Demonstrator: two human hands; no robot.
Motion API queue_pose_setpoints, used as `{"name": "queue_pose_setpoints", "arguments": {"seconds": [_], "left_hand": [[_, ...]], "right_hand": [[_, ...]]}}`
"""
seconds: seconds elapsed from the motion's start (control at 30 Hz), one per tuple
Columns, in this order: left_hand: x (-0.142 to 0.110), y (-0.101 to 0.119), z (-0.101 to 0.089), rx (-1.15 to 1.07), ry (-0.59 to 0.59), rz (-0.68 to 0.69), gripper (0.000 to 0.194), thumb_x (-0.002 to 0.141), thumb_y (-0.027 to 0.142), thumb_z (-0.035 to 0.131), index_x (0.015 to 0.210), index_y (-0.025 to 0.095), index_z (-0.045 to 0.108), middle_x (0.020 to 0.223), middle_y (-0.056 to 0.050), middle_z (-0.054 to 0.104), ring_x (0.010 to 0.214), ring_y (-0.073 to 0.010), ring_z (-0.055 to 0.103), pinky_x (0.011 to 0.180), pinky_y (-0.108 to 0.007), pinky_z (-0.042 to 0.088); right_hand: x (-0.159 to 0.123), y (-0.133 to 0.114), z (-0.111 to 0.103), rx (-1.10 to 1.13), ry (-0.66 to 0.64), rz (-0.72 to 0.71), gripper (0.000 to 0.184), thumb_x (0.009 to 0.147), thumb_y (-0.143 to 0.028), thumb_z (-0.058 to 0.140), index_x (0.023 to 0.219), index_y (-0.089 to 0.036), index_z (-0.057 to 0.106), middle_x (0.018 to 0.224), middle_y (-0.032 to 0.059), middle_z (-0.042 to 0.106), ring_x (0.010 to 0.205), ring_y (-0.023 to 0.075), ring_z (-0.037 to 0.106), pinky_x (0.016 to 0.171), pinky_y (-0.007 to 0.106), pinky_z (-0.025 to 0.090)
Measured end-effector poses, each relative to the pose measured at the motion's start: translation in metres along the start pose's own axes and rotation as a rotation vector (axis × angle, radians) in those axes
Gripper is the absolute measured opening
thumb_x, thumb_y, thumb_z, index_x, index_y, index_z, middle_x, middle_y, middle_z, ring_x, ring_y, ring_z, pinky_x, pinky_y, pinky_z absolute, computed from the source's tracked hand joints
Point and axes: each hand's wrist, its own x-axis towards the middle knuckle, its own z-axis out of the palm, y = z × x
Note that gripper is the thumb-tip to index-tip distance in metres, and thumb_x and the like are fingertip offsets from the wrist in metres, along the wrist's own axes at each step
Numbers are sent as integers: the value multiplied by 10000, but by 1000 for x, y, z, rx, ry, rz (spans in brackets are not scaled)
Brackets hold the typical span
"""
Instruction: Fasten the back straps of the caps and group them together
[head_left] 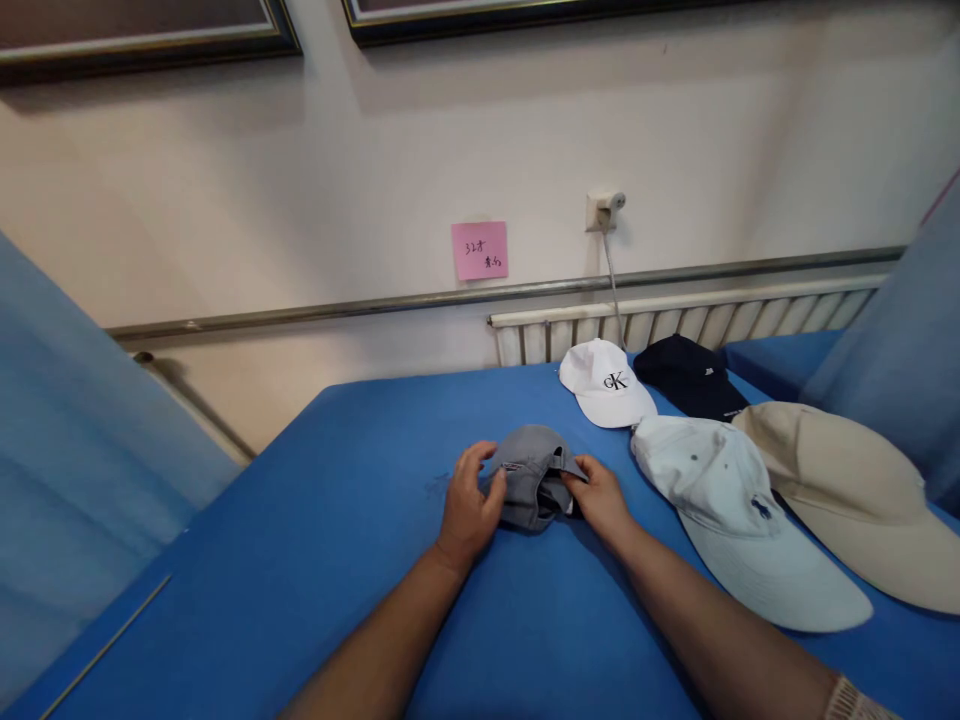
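Observation:
A grey baseball cap (525,455) lies on the blue-covered table (330,520), its back opening and strap turned to the right. My left hand (471,503) grips the cap's left side, with the thumb near a small mark on the fabric. At the strap end, my right hand (600,500) pinches the cap's edge between thumb and fingers. Part of the cap's underside is in shadow, and its brim is hard to make out.
To the right lie a white cap (596,370), a black cap (682,370), a pale blue cap (720,480) and a beige cap (840,460). Behind the table are a radiator (705,322) and a plugged-in cord (613,280). Blue curtains (75,440) hang at both sides.

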Motion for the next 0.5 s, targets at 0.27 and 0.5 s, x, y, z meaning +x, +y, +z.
{"name": "queue_pose_setpoints", "arguments": {"seconds": [0.27, 0.5], "left_hand": [[-7, 17, -4, 80, -616, 393, 407, 852, 184, 539, 1247, 270, 591, 1367, -70, 566, 1318, -263, 455, 1116, -488, 322], [8, -21, -4, -341, -177, -257, 265, 873, 369, 506, 977, 189, 670, 913, -50, 715, 855, -209, 651, 813, -344, 515]], "right_hand": [[-1, -6, -4, 66, 133, 26, 329, 727, -467, 581, 872, -190, 682, 858, 56, 724, 839, 255, 637, 763, 345, 484], [-4, -11, -5, 125, 66, 44, 348, 707, -492, 639, 868, -188, 695, 846, 52, 729, 822, 253, 644, 731, 337, 488]]}}
